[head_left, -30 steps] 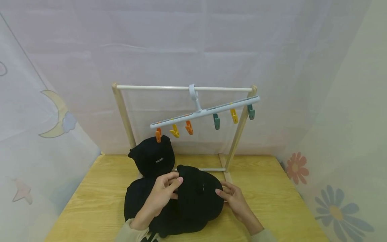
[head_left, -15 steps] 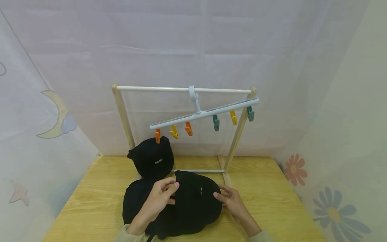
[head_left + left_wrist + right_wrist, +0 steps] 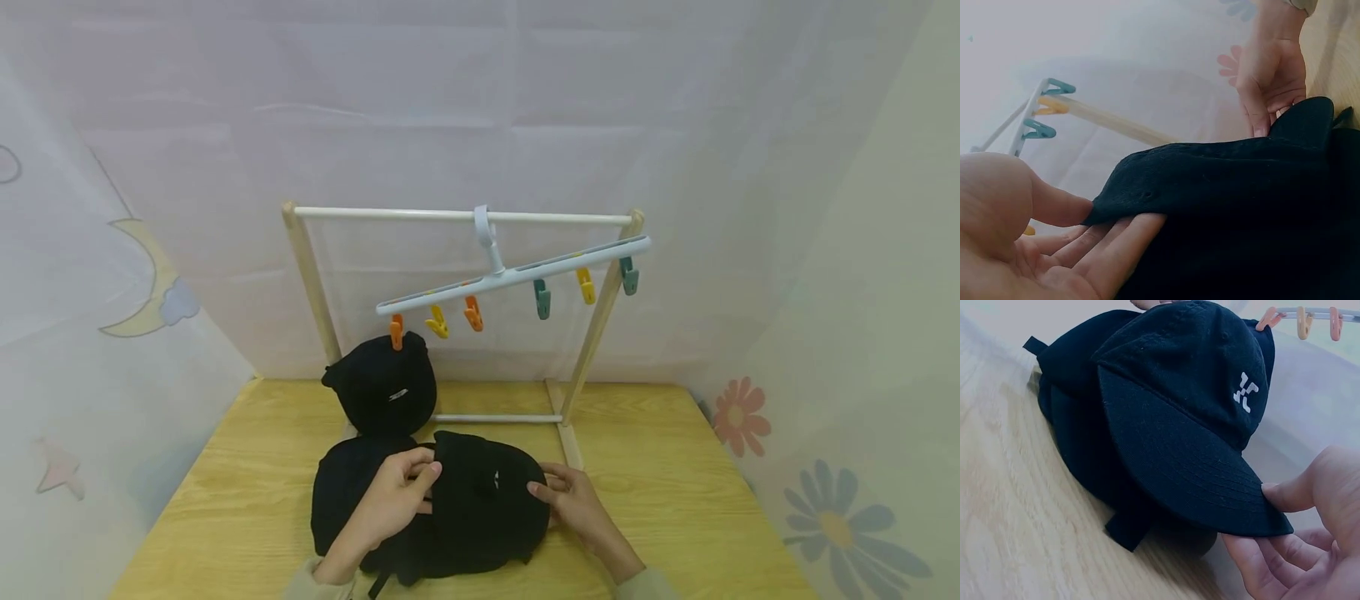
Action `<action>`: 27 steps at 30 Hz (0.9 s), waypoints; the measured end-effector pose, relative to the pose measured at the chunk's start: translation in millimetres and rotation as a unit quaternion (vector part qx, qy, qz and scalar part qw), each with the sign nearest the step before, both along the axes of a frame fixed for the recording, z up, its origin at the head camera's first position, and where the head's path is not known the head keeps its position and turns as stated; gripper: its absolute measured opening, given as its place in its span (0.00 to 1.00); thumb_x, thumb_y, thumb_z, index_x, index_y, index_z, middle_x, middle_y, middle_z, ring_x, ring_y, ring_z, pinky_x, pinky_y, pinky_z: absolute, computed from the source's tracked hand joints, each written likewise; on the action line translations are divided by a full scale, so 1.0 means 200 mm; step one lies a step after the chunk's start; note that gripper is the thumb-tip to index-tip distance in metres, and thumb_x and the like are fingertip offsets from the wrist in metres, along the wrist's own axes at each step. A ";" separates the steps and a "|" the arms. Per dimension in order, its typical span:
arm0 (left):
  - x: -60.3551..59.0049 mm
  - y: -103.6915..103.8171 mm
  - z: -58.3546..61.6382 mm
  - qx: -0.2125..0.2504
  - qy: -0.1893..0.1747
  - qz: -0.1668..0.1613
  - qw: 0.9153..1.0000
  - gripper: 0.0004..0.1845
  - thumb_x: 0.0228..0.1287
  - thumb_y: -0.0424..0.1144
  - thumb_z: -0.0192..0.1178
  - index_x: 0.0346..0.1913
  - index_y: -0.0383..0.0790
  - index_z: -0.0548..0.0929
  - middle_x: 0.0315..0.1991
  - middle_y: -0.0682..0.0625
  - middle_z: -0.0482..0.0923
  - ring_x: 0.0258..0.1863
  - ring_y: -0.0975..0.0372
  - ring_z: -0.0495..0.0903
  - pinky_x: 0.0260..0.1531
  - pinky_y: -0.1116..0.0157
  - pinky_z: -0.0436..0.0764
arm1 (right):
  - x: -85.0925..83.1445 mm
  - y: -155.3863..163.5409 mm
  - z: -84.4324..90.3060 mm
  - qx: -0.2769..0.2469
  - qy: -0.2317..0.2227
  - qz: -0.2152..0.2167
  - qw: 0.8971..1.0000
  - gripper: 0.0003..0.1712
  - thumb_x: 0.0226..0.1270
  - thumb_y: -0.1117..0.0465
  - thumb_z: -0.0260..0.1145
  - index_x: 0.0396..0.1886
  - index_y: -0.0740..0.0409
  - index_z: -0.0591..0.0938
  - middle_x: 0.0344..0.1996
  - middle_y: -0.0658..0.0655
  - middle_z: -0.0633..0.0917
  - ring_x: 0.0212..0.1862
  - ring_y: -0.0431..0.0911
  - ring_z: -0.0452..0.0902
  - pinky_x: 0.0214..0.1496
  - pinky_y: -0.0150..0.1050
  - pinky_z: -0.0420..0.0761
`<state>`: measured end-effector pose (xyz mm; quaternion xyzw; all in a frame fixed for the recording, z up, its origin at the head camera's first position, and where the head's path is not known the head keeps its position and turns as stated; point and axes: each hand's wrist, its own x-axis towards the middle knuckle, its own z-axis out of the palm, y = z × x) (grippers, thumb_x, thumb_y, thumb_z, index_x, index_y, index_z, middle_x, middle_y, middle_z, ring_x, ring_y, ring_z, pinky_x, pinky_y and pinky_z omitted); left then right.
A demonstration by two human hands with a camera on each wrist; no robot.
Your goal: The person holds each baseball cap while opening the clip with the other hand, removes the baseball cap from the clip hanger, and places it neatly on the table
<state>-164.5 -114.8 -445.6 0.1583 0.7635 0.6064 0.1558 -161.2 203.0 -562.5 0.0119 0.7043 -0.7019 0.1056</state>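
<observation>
Behind my hands a clip hanger [image 3: 517,279] hung on the rack [image 3: 457,217], one black cap [image 3: 382,392] pegged. My left hand [image 3: 390,500] and right hand [image 3: 573,500] each pinched the logoed black cap [image 3: 483,500] atop the desk [image 3: 675,500] pile.

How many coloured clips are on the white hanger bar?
6, all hanging under the hanger bar: orange at the low left end, gripping a black cap; then yellow, orange, teal, yellow, teal at the right end. None seem hidden.
</observation>
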 end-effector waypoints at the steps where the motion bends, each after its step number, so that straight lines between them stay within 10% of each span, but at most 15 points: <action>1: 0.00 0.00 0.00 -0.004 0.004 0.001 1.000 0.21 0.84 0.36 0.56 0.66 0.20 0.76 0.50 0.35 0.86 0.41 0.50 0.90 0.39 0.53 0.92 | 0.00 0.00 0.00 0.001 -0.002 0.000 1.000 0.38 0.77 0.59 0.70 0.75 0.77 0.68 0.52 0.66 0.90 0.41 0.51 0.92 0.39 0.44 0.91; 12: 0.01 0.00 -0.03 -0.072 0.015 -0.004 0.997 0.26 0.82 0.37 0.59 0.68 0.15 0.73 0.53 0.30 0.87 0.29 0.53 0.90 0.33 0.59 0.91 | 0.02 0.00 -0.03 0.038 -0.013 0.004 0.999 0.38 0.73 0.62 0.73 0.72 0.80 0.69 0.40 0.62 0.92 0.36 0.53 0.92 0.34 0.44 0.91; 27: 0.03 0.03 -0.06 -0.148 0.064 0.030 0.986 0.17 0.80 0.37 0.61 0.58 0.25 0.83 0.32 0.50 0.90 0.18 0.61 0.84 0.25 0.66 0.84 | 0.01 0.00 -0.09 0.078 -0.016 -0.015 0.997 0.33 0.72 0.64 0.73 0.69 0.79 0.74 0.39 0.64 0.92 0.33 0.52 0.91 0.27 0.45 0.89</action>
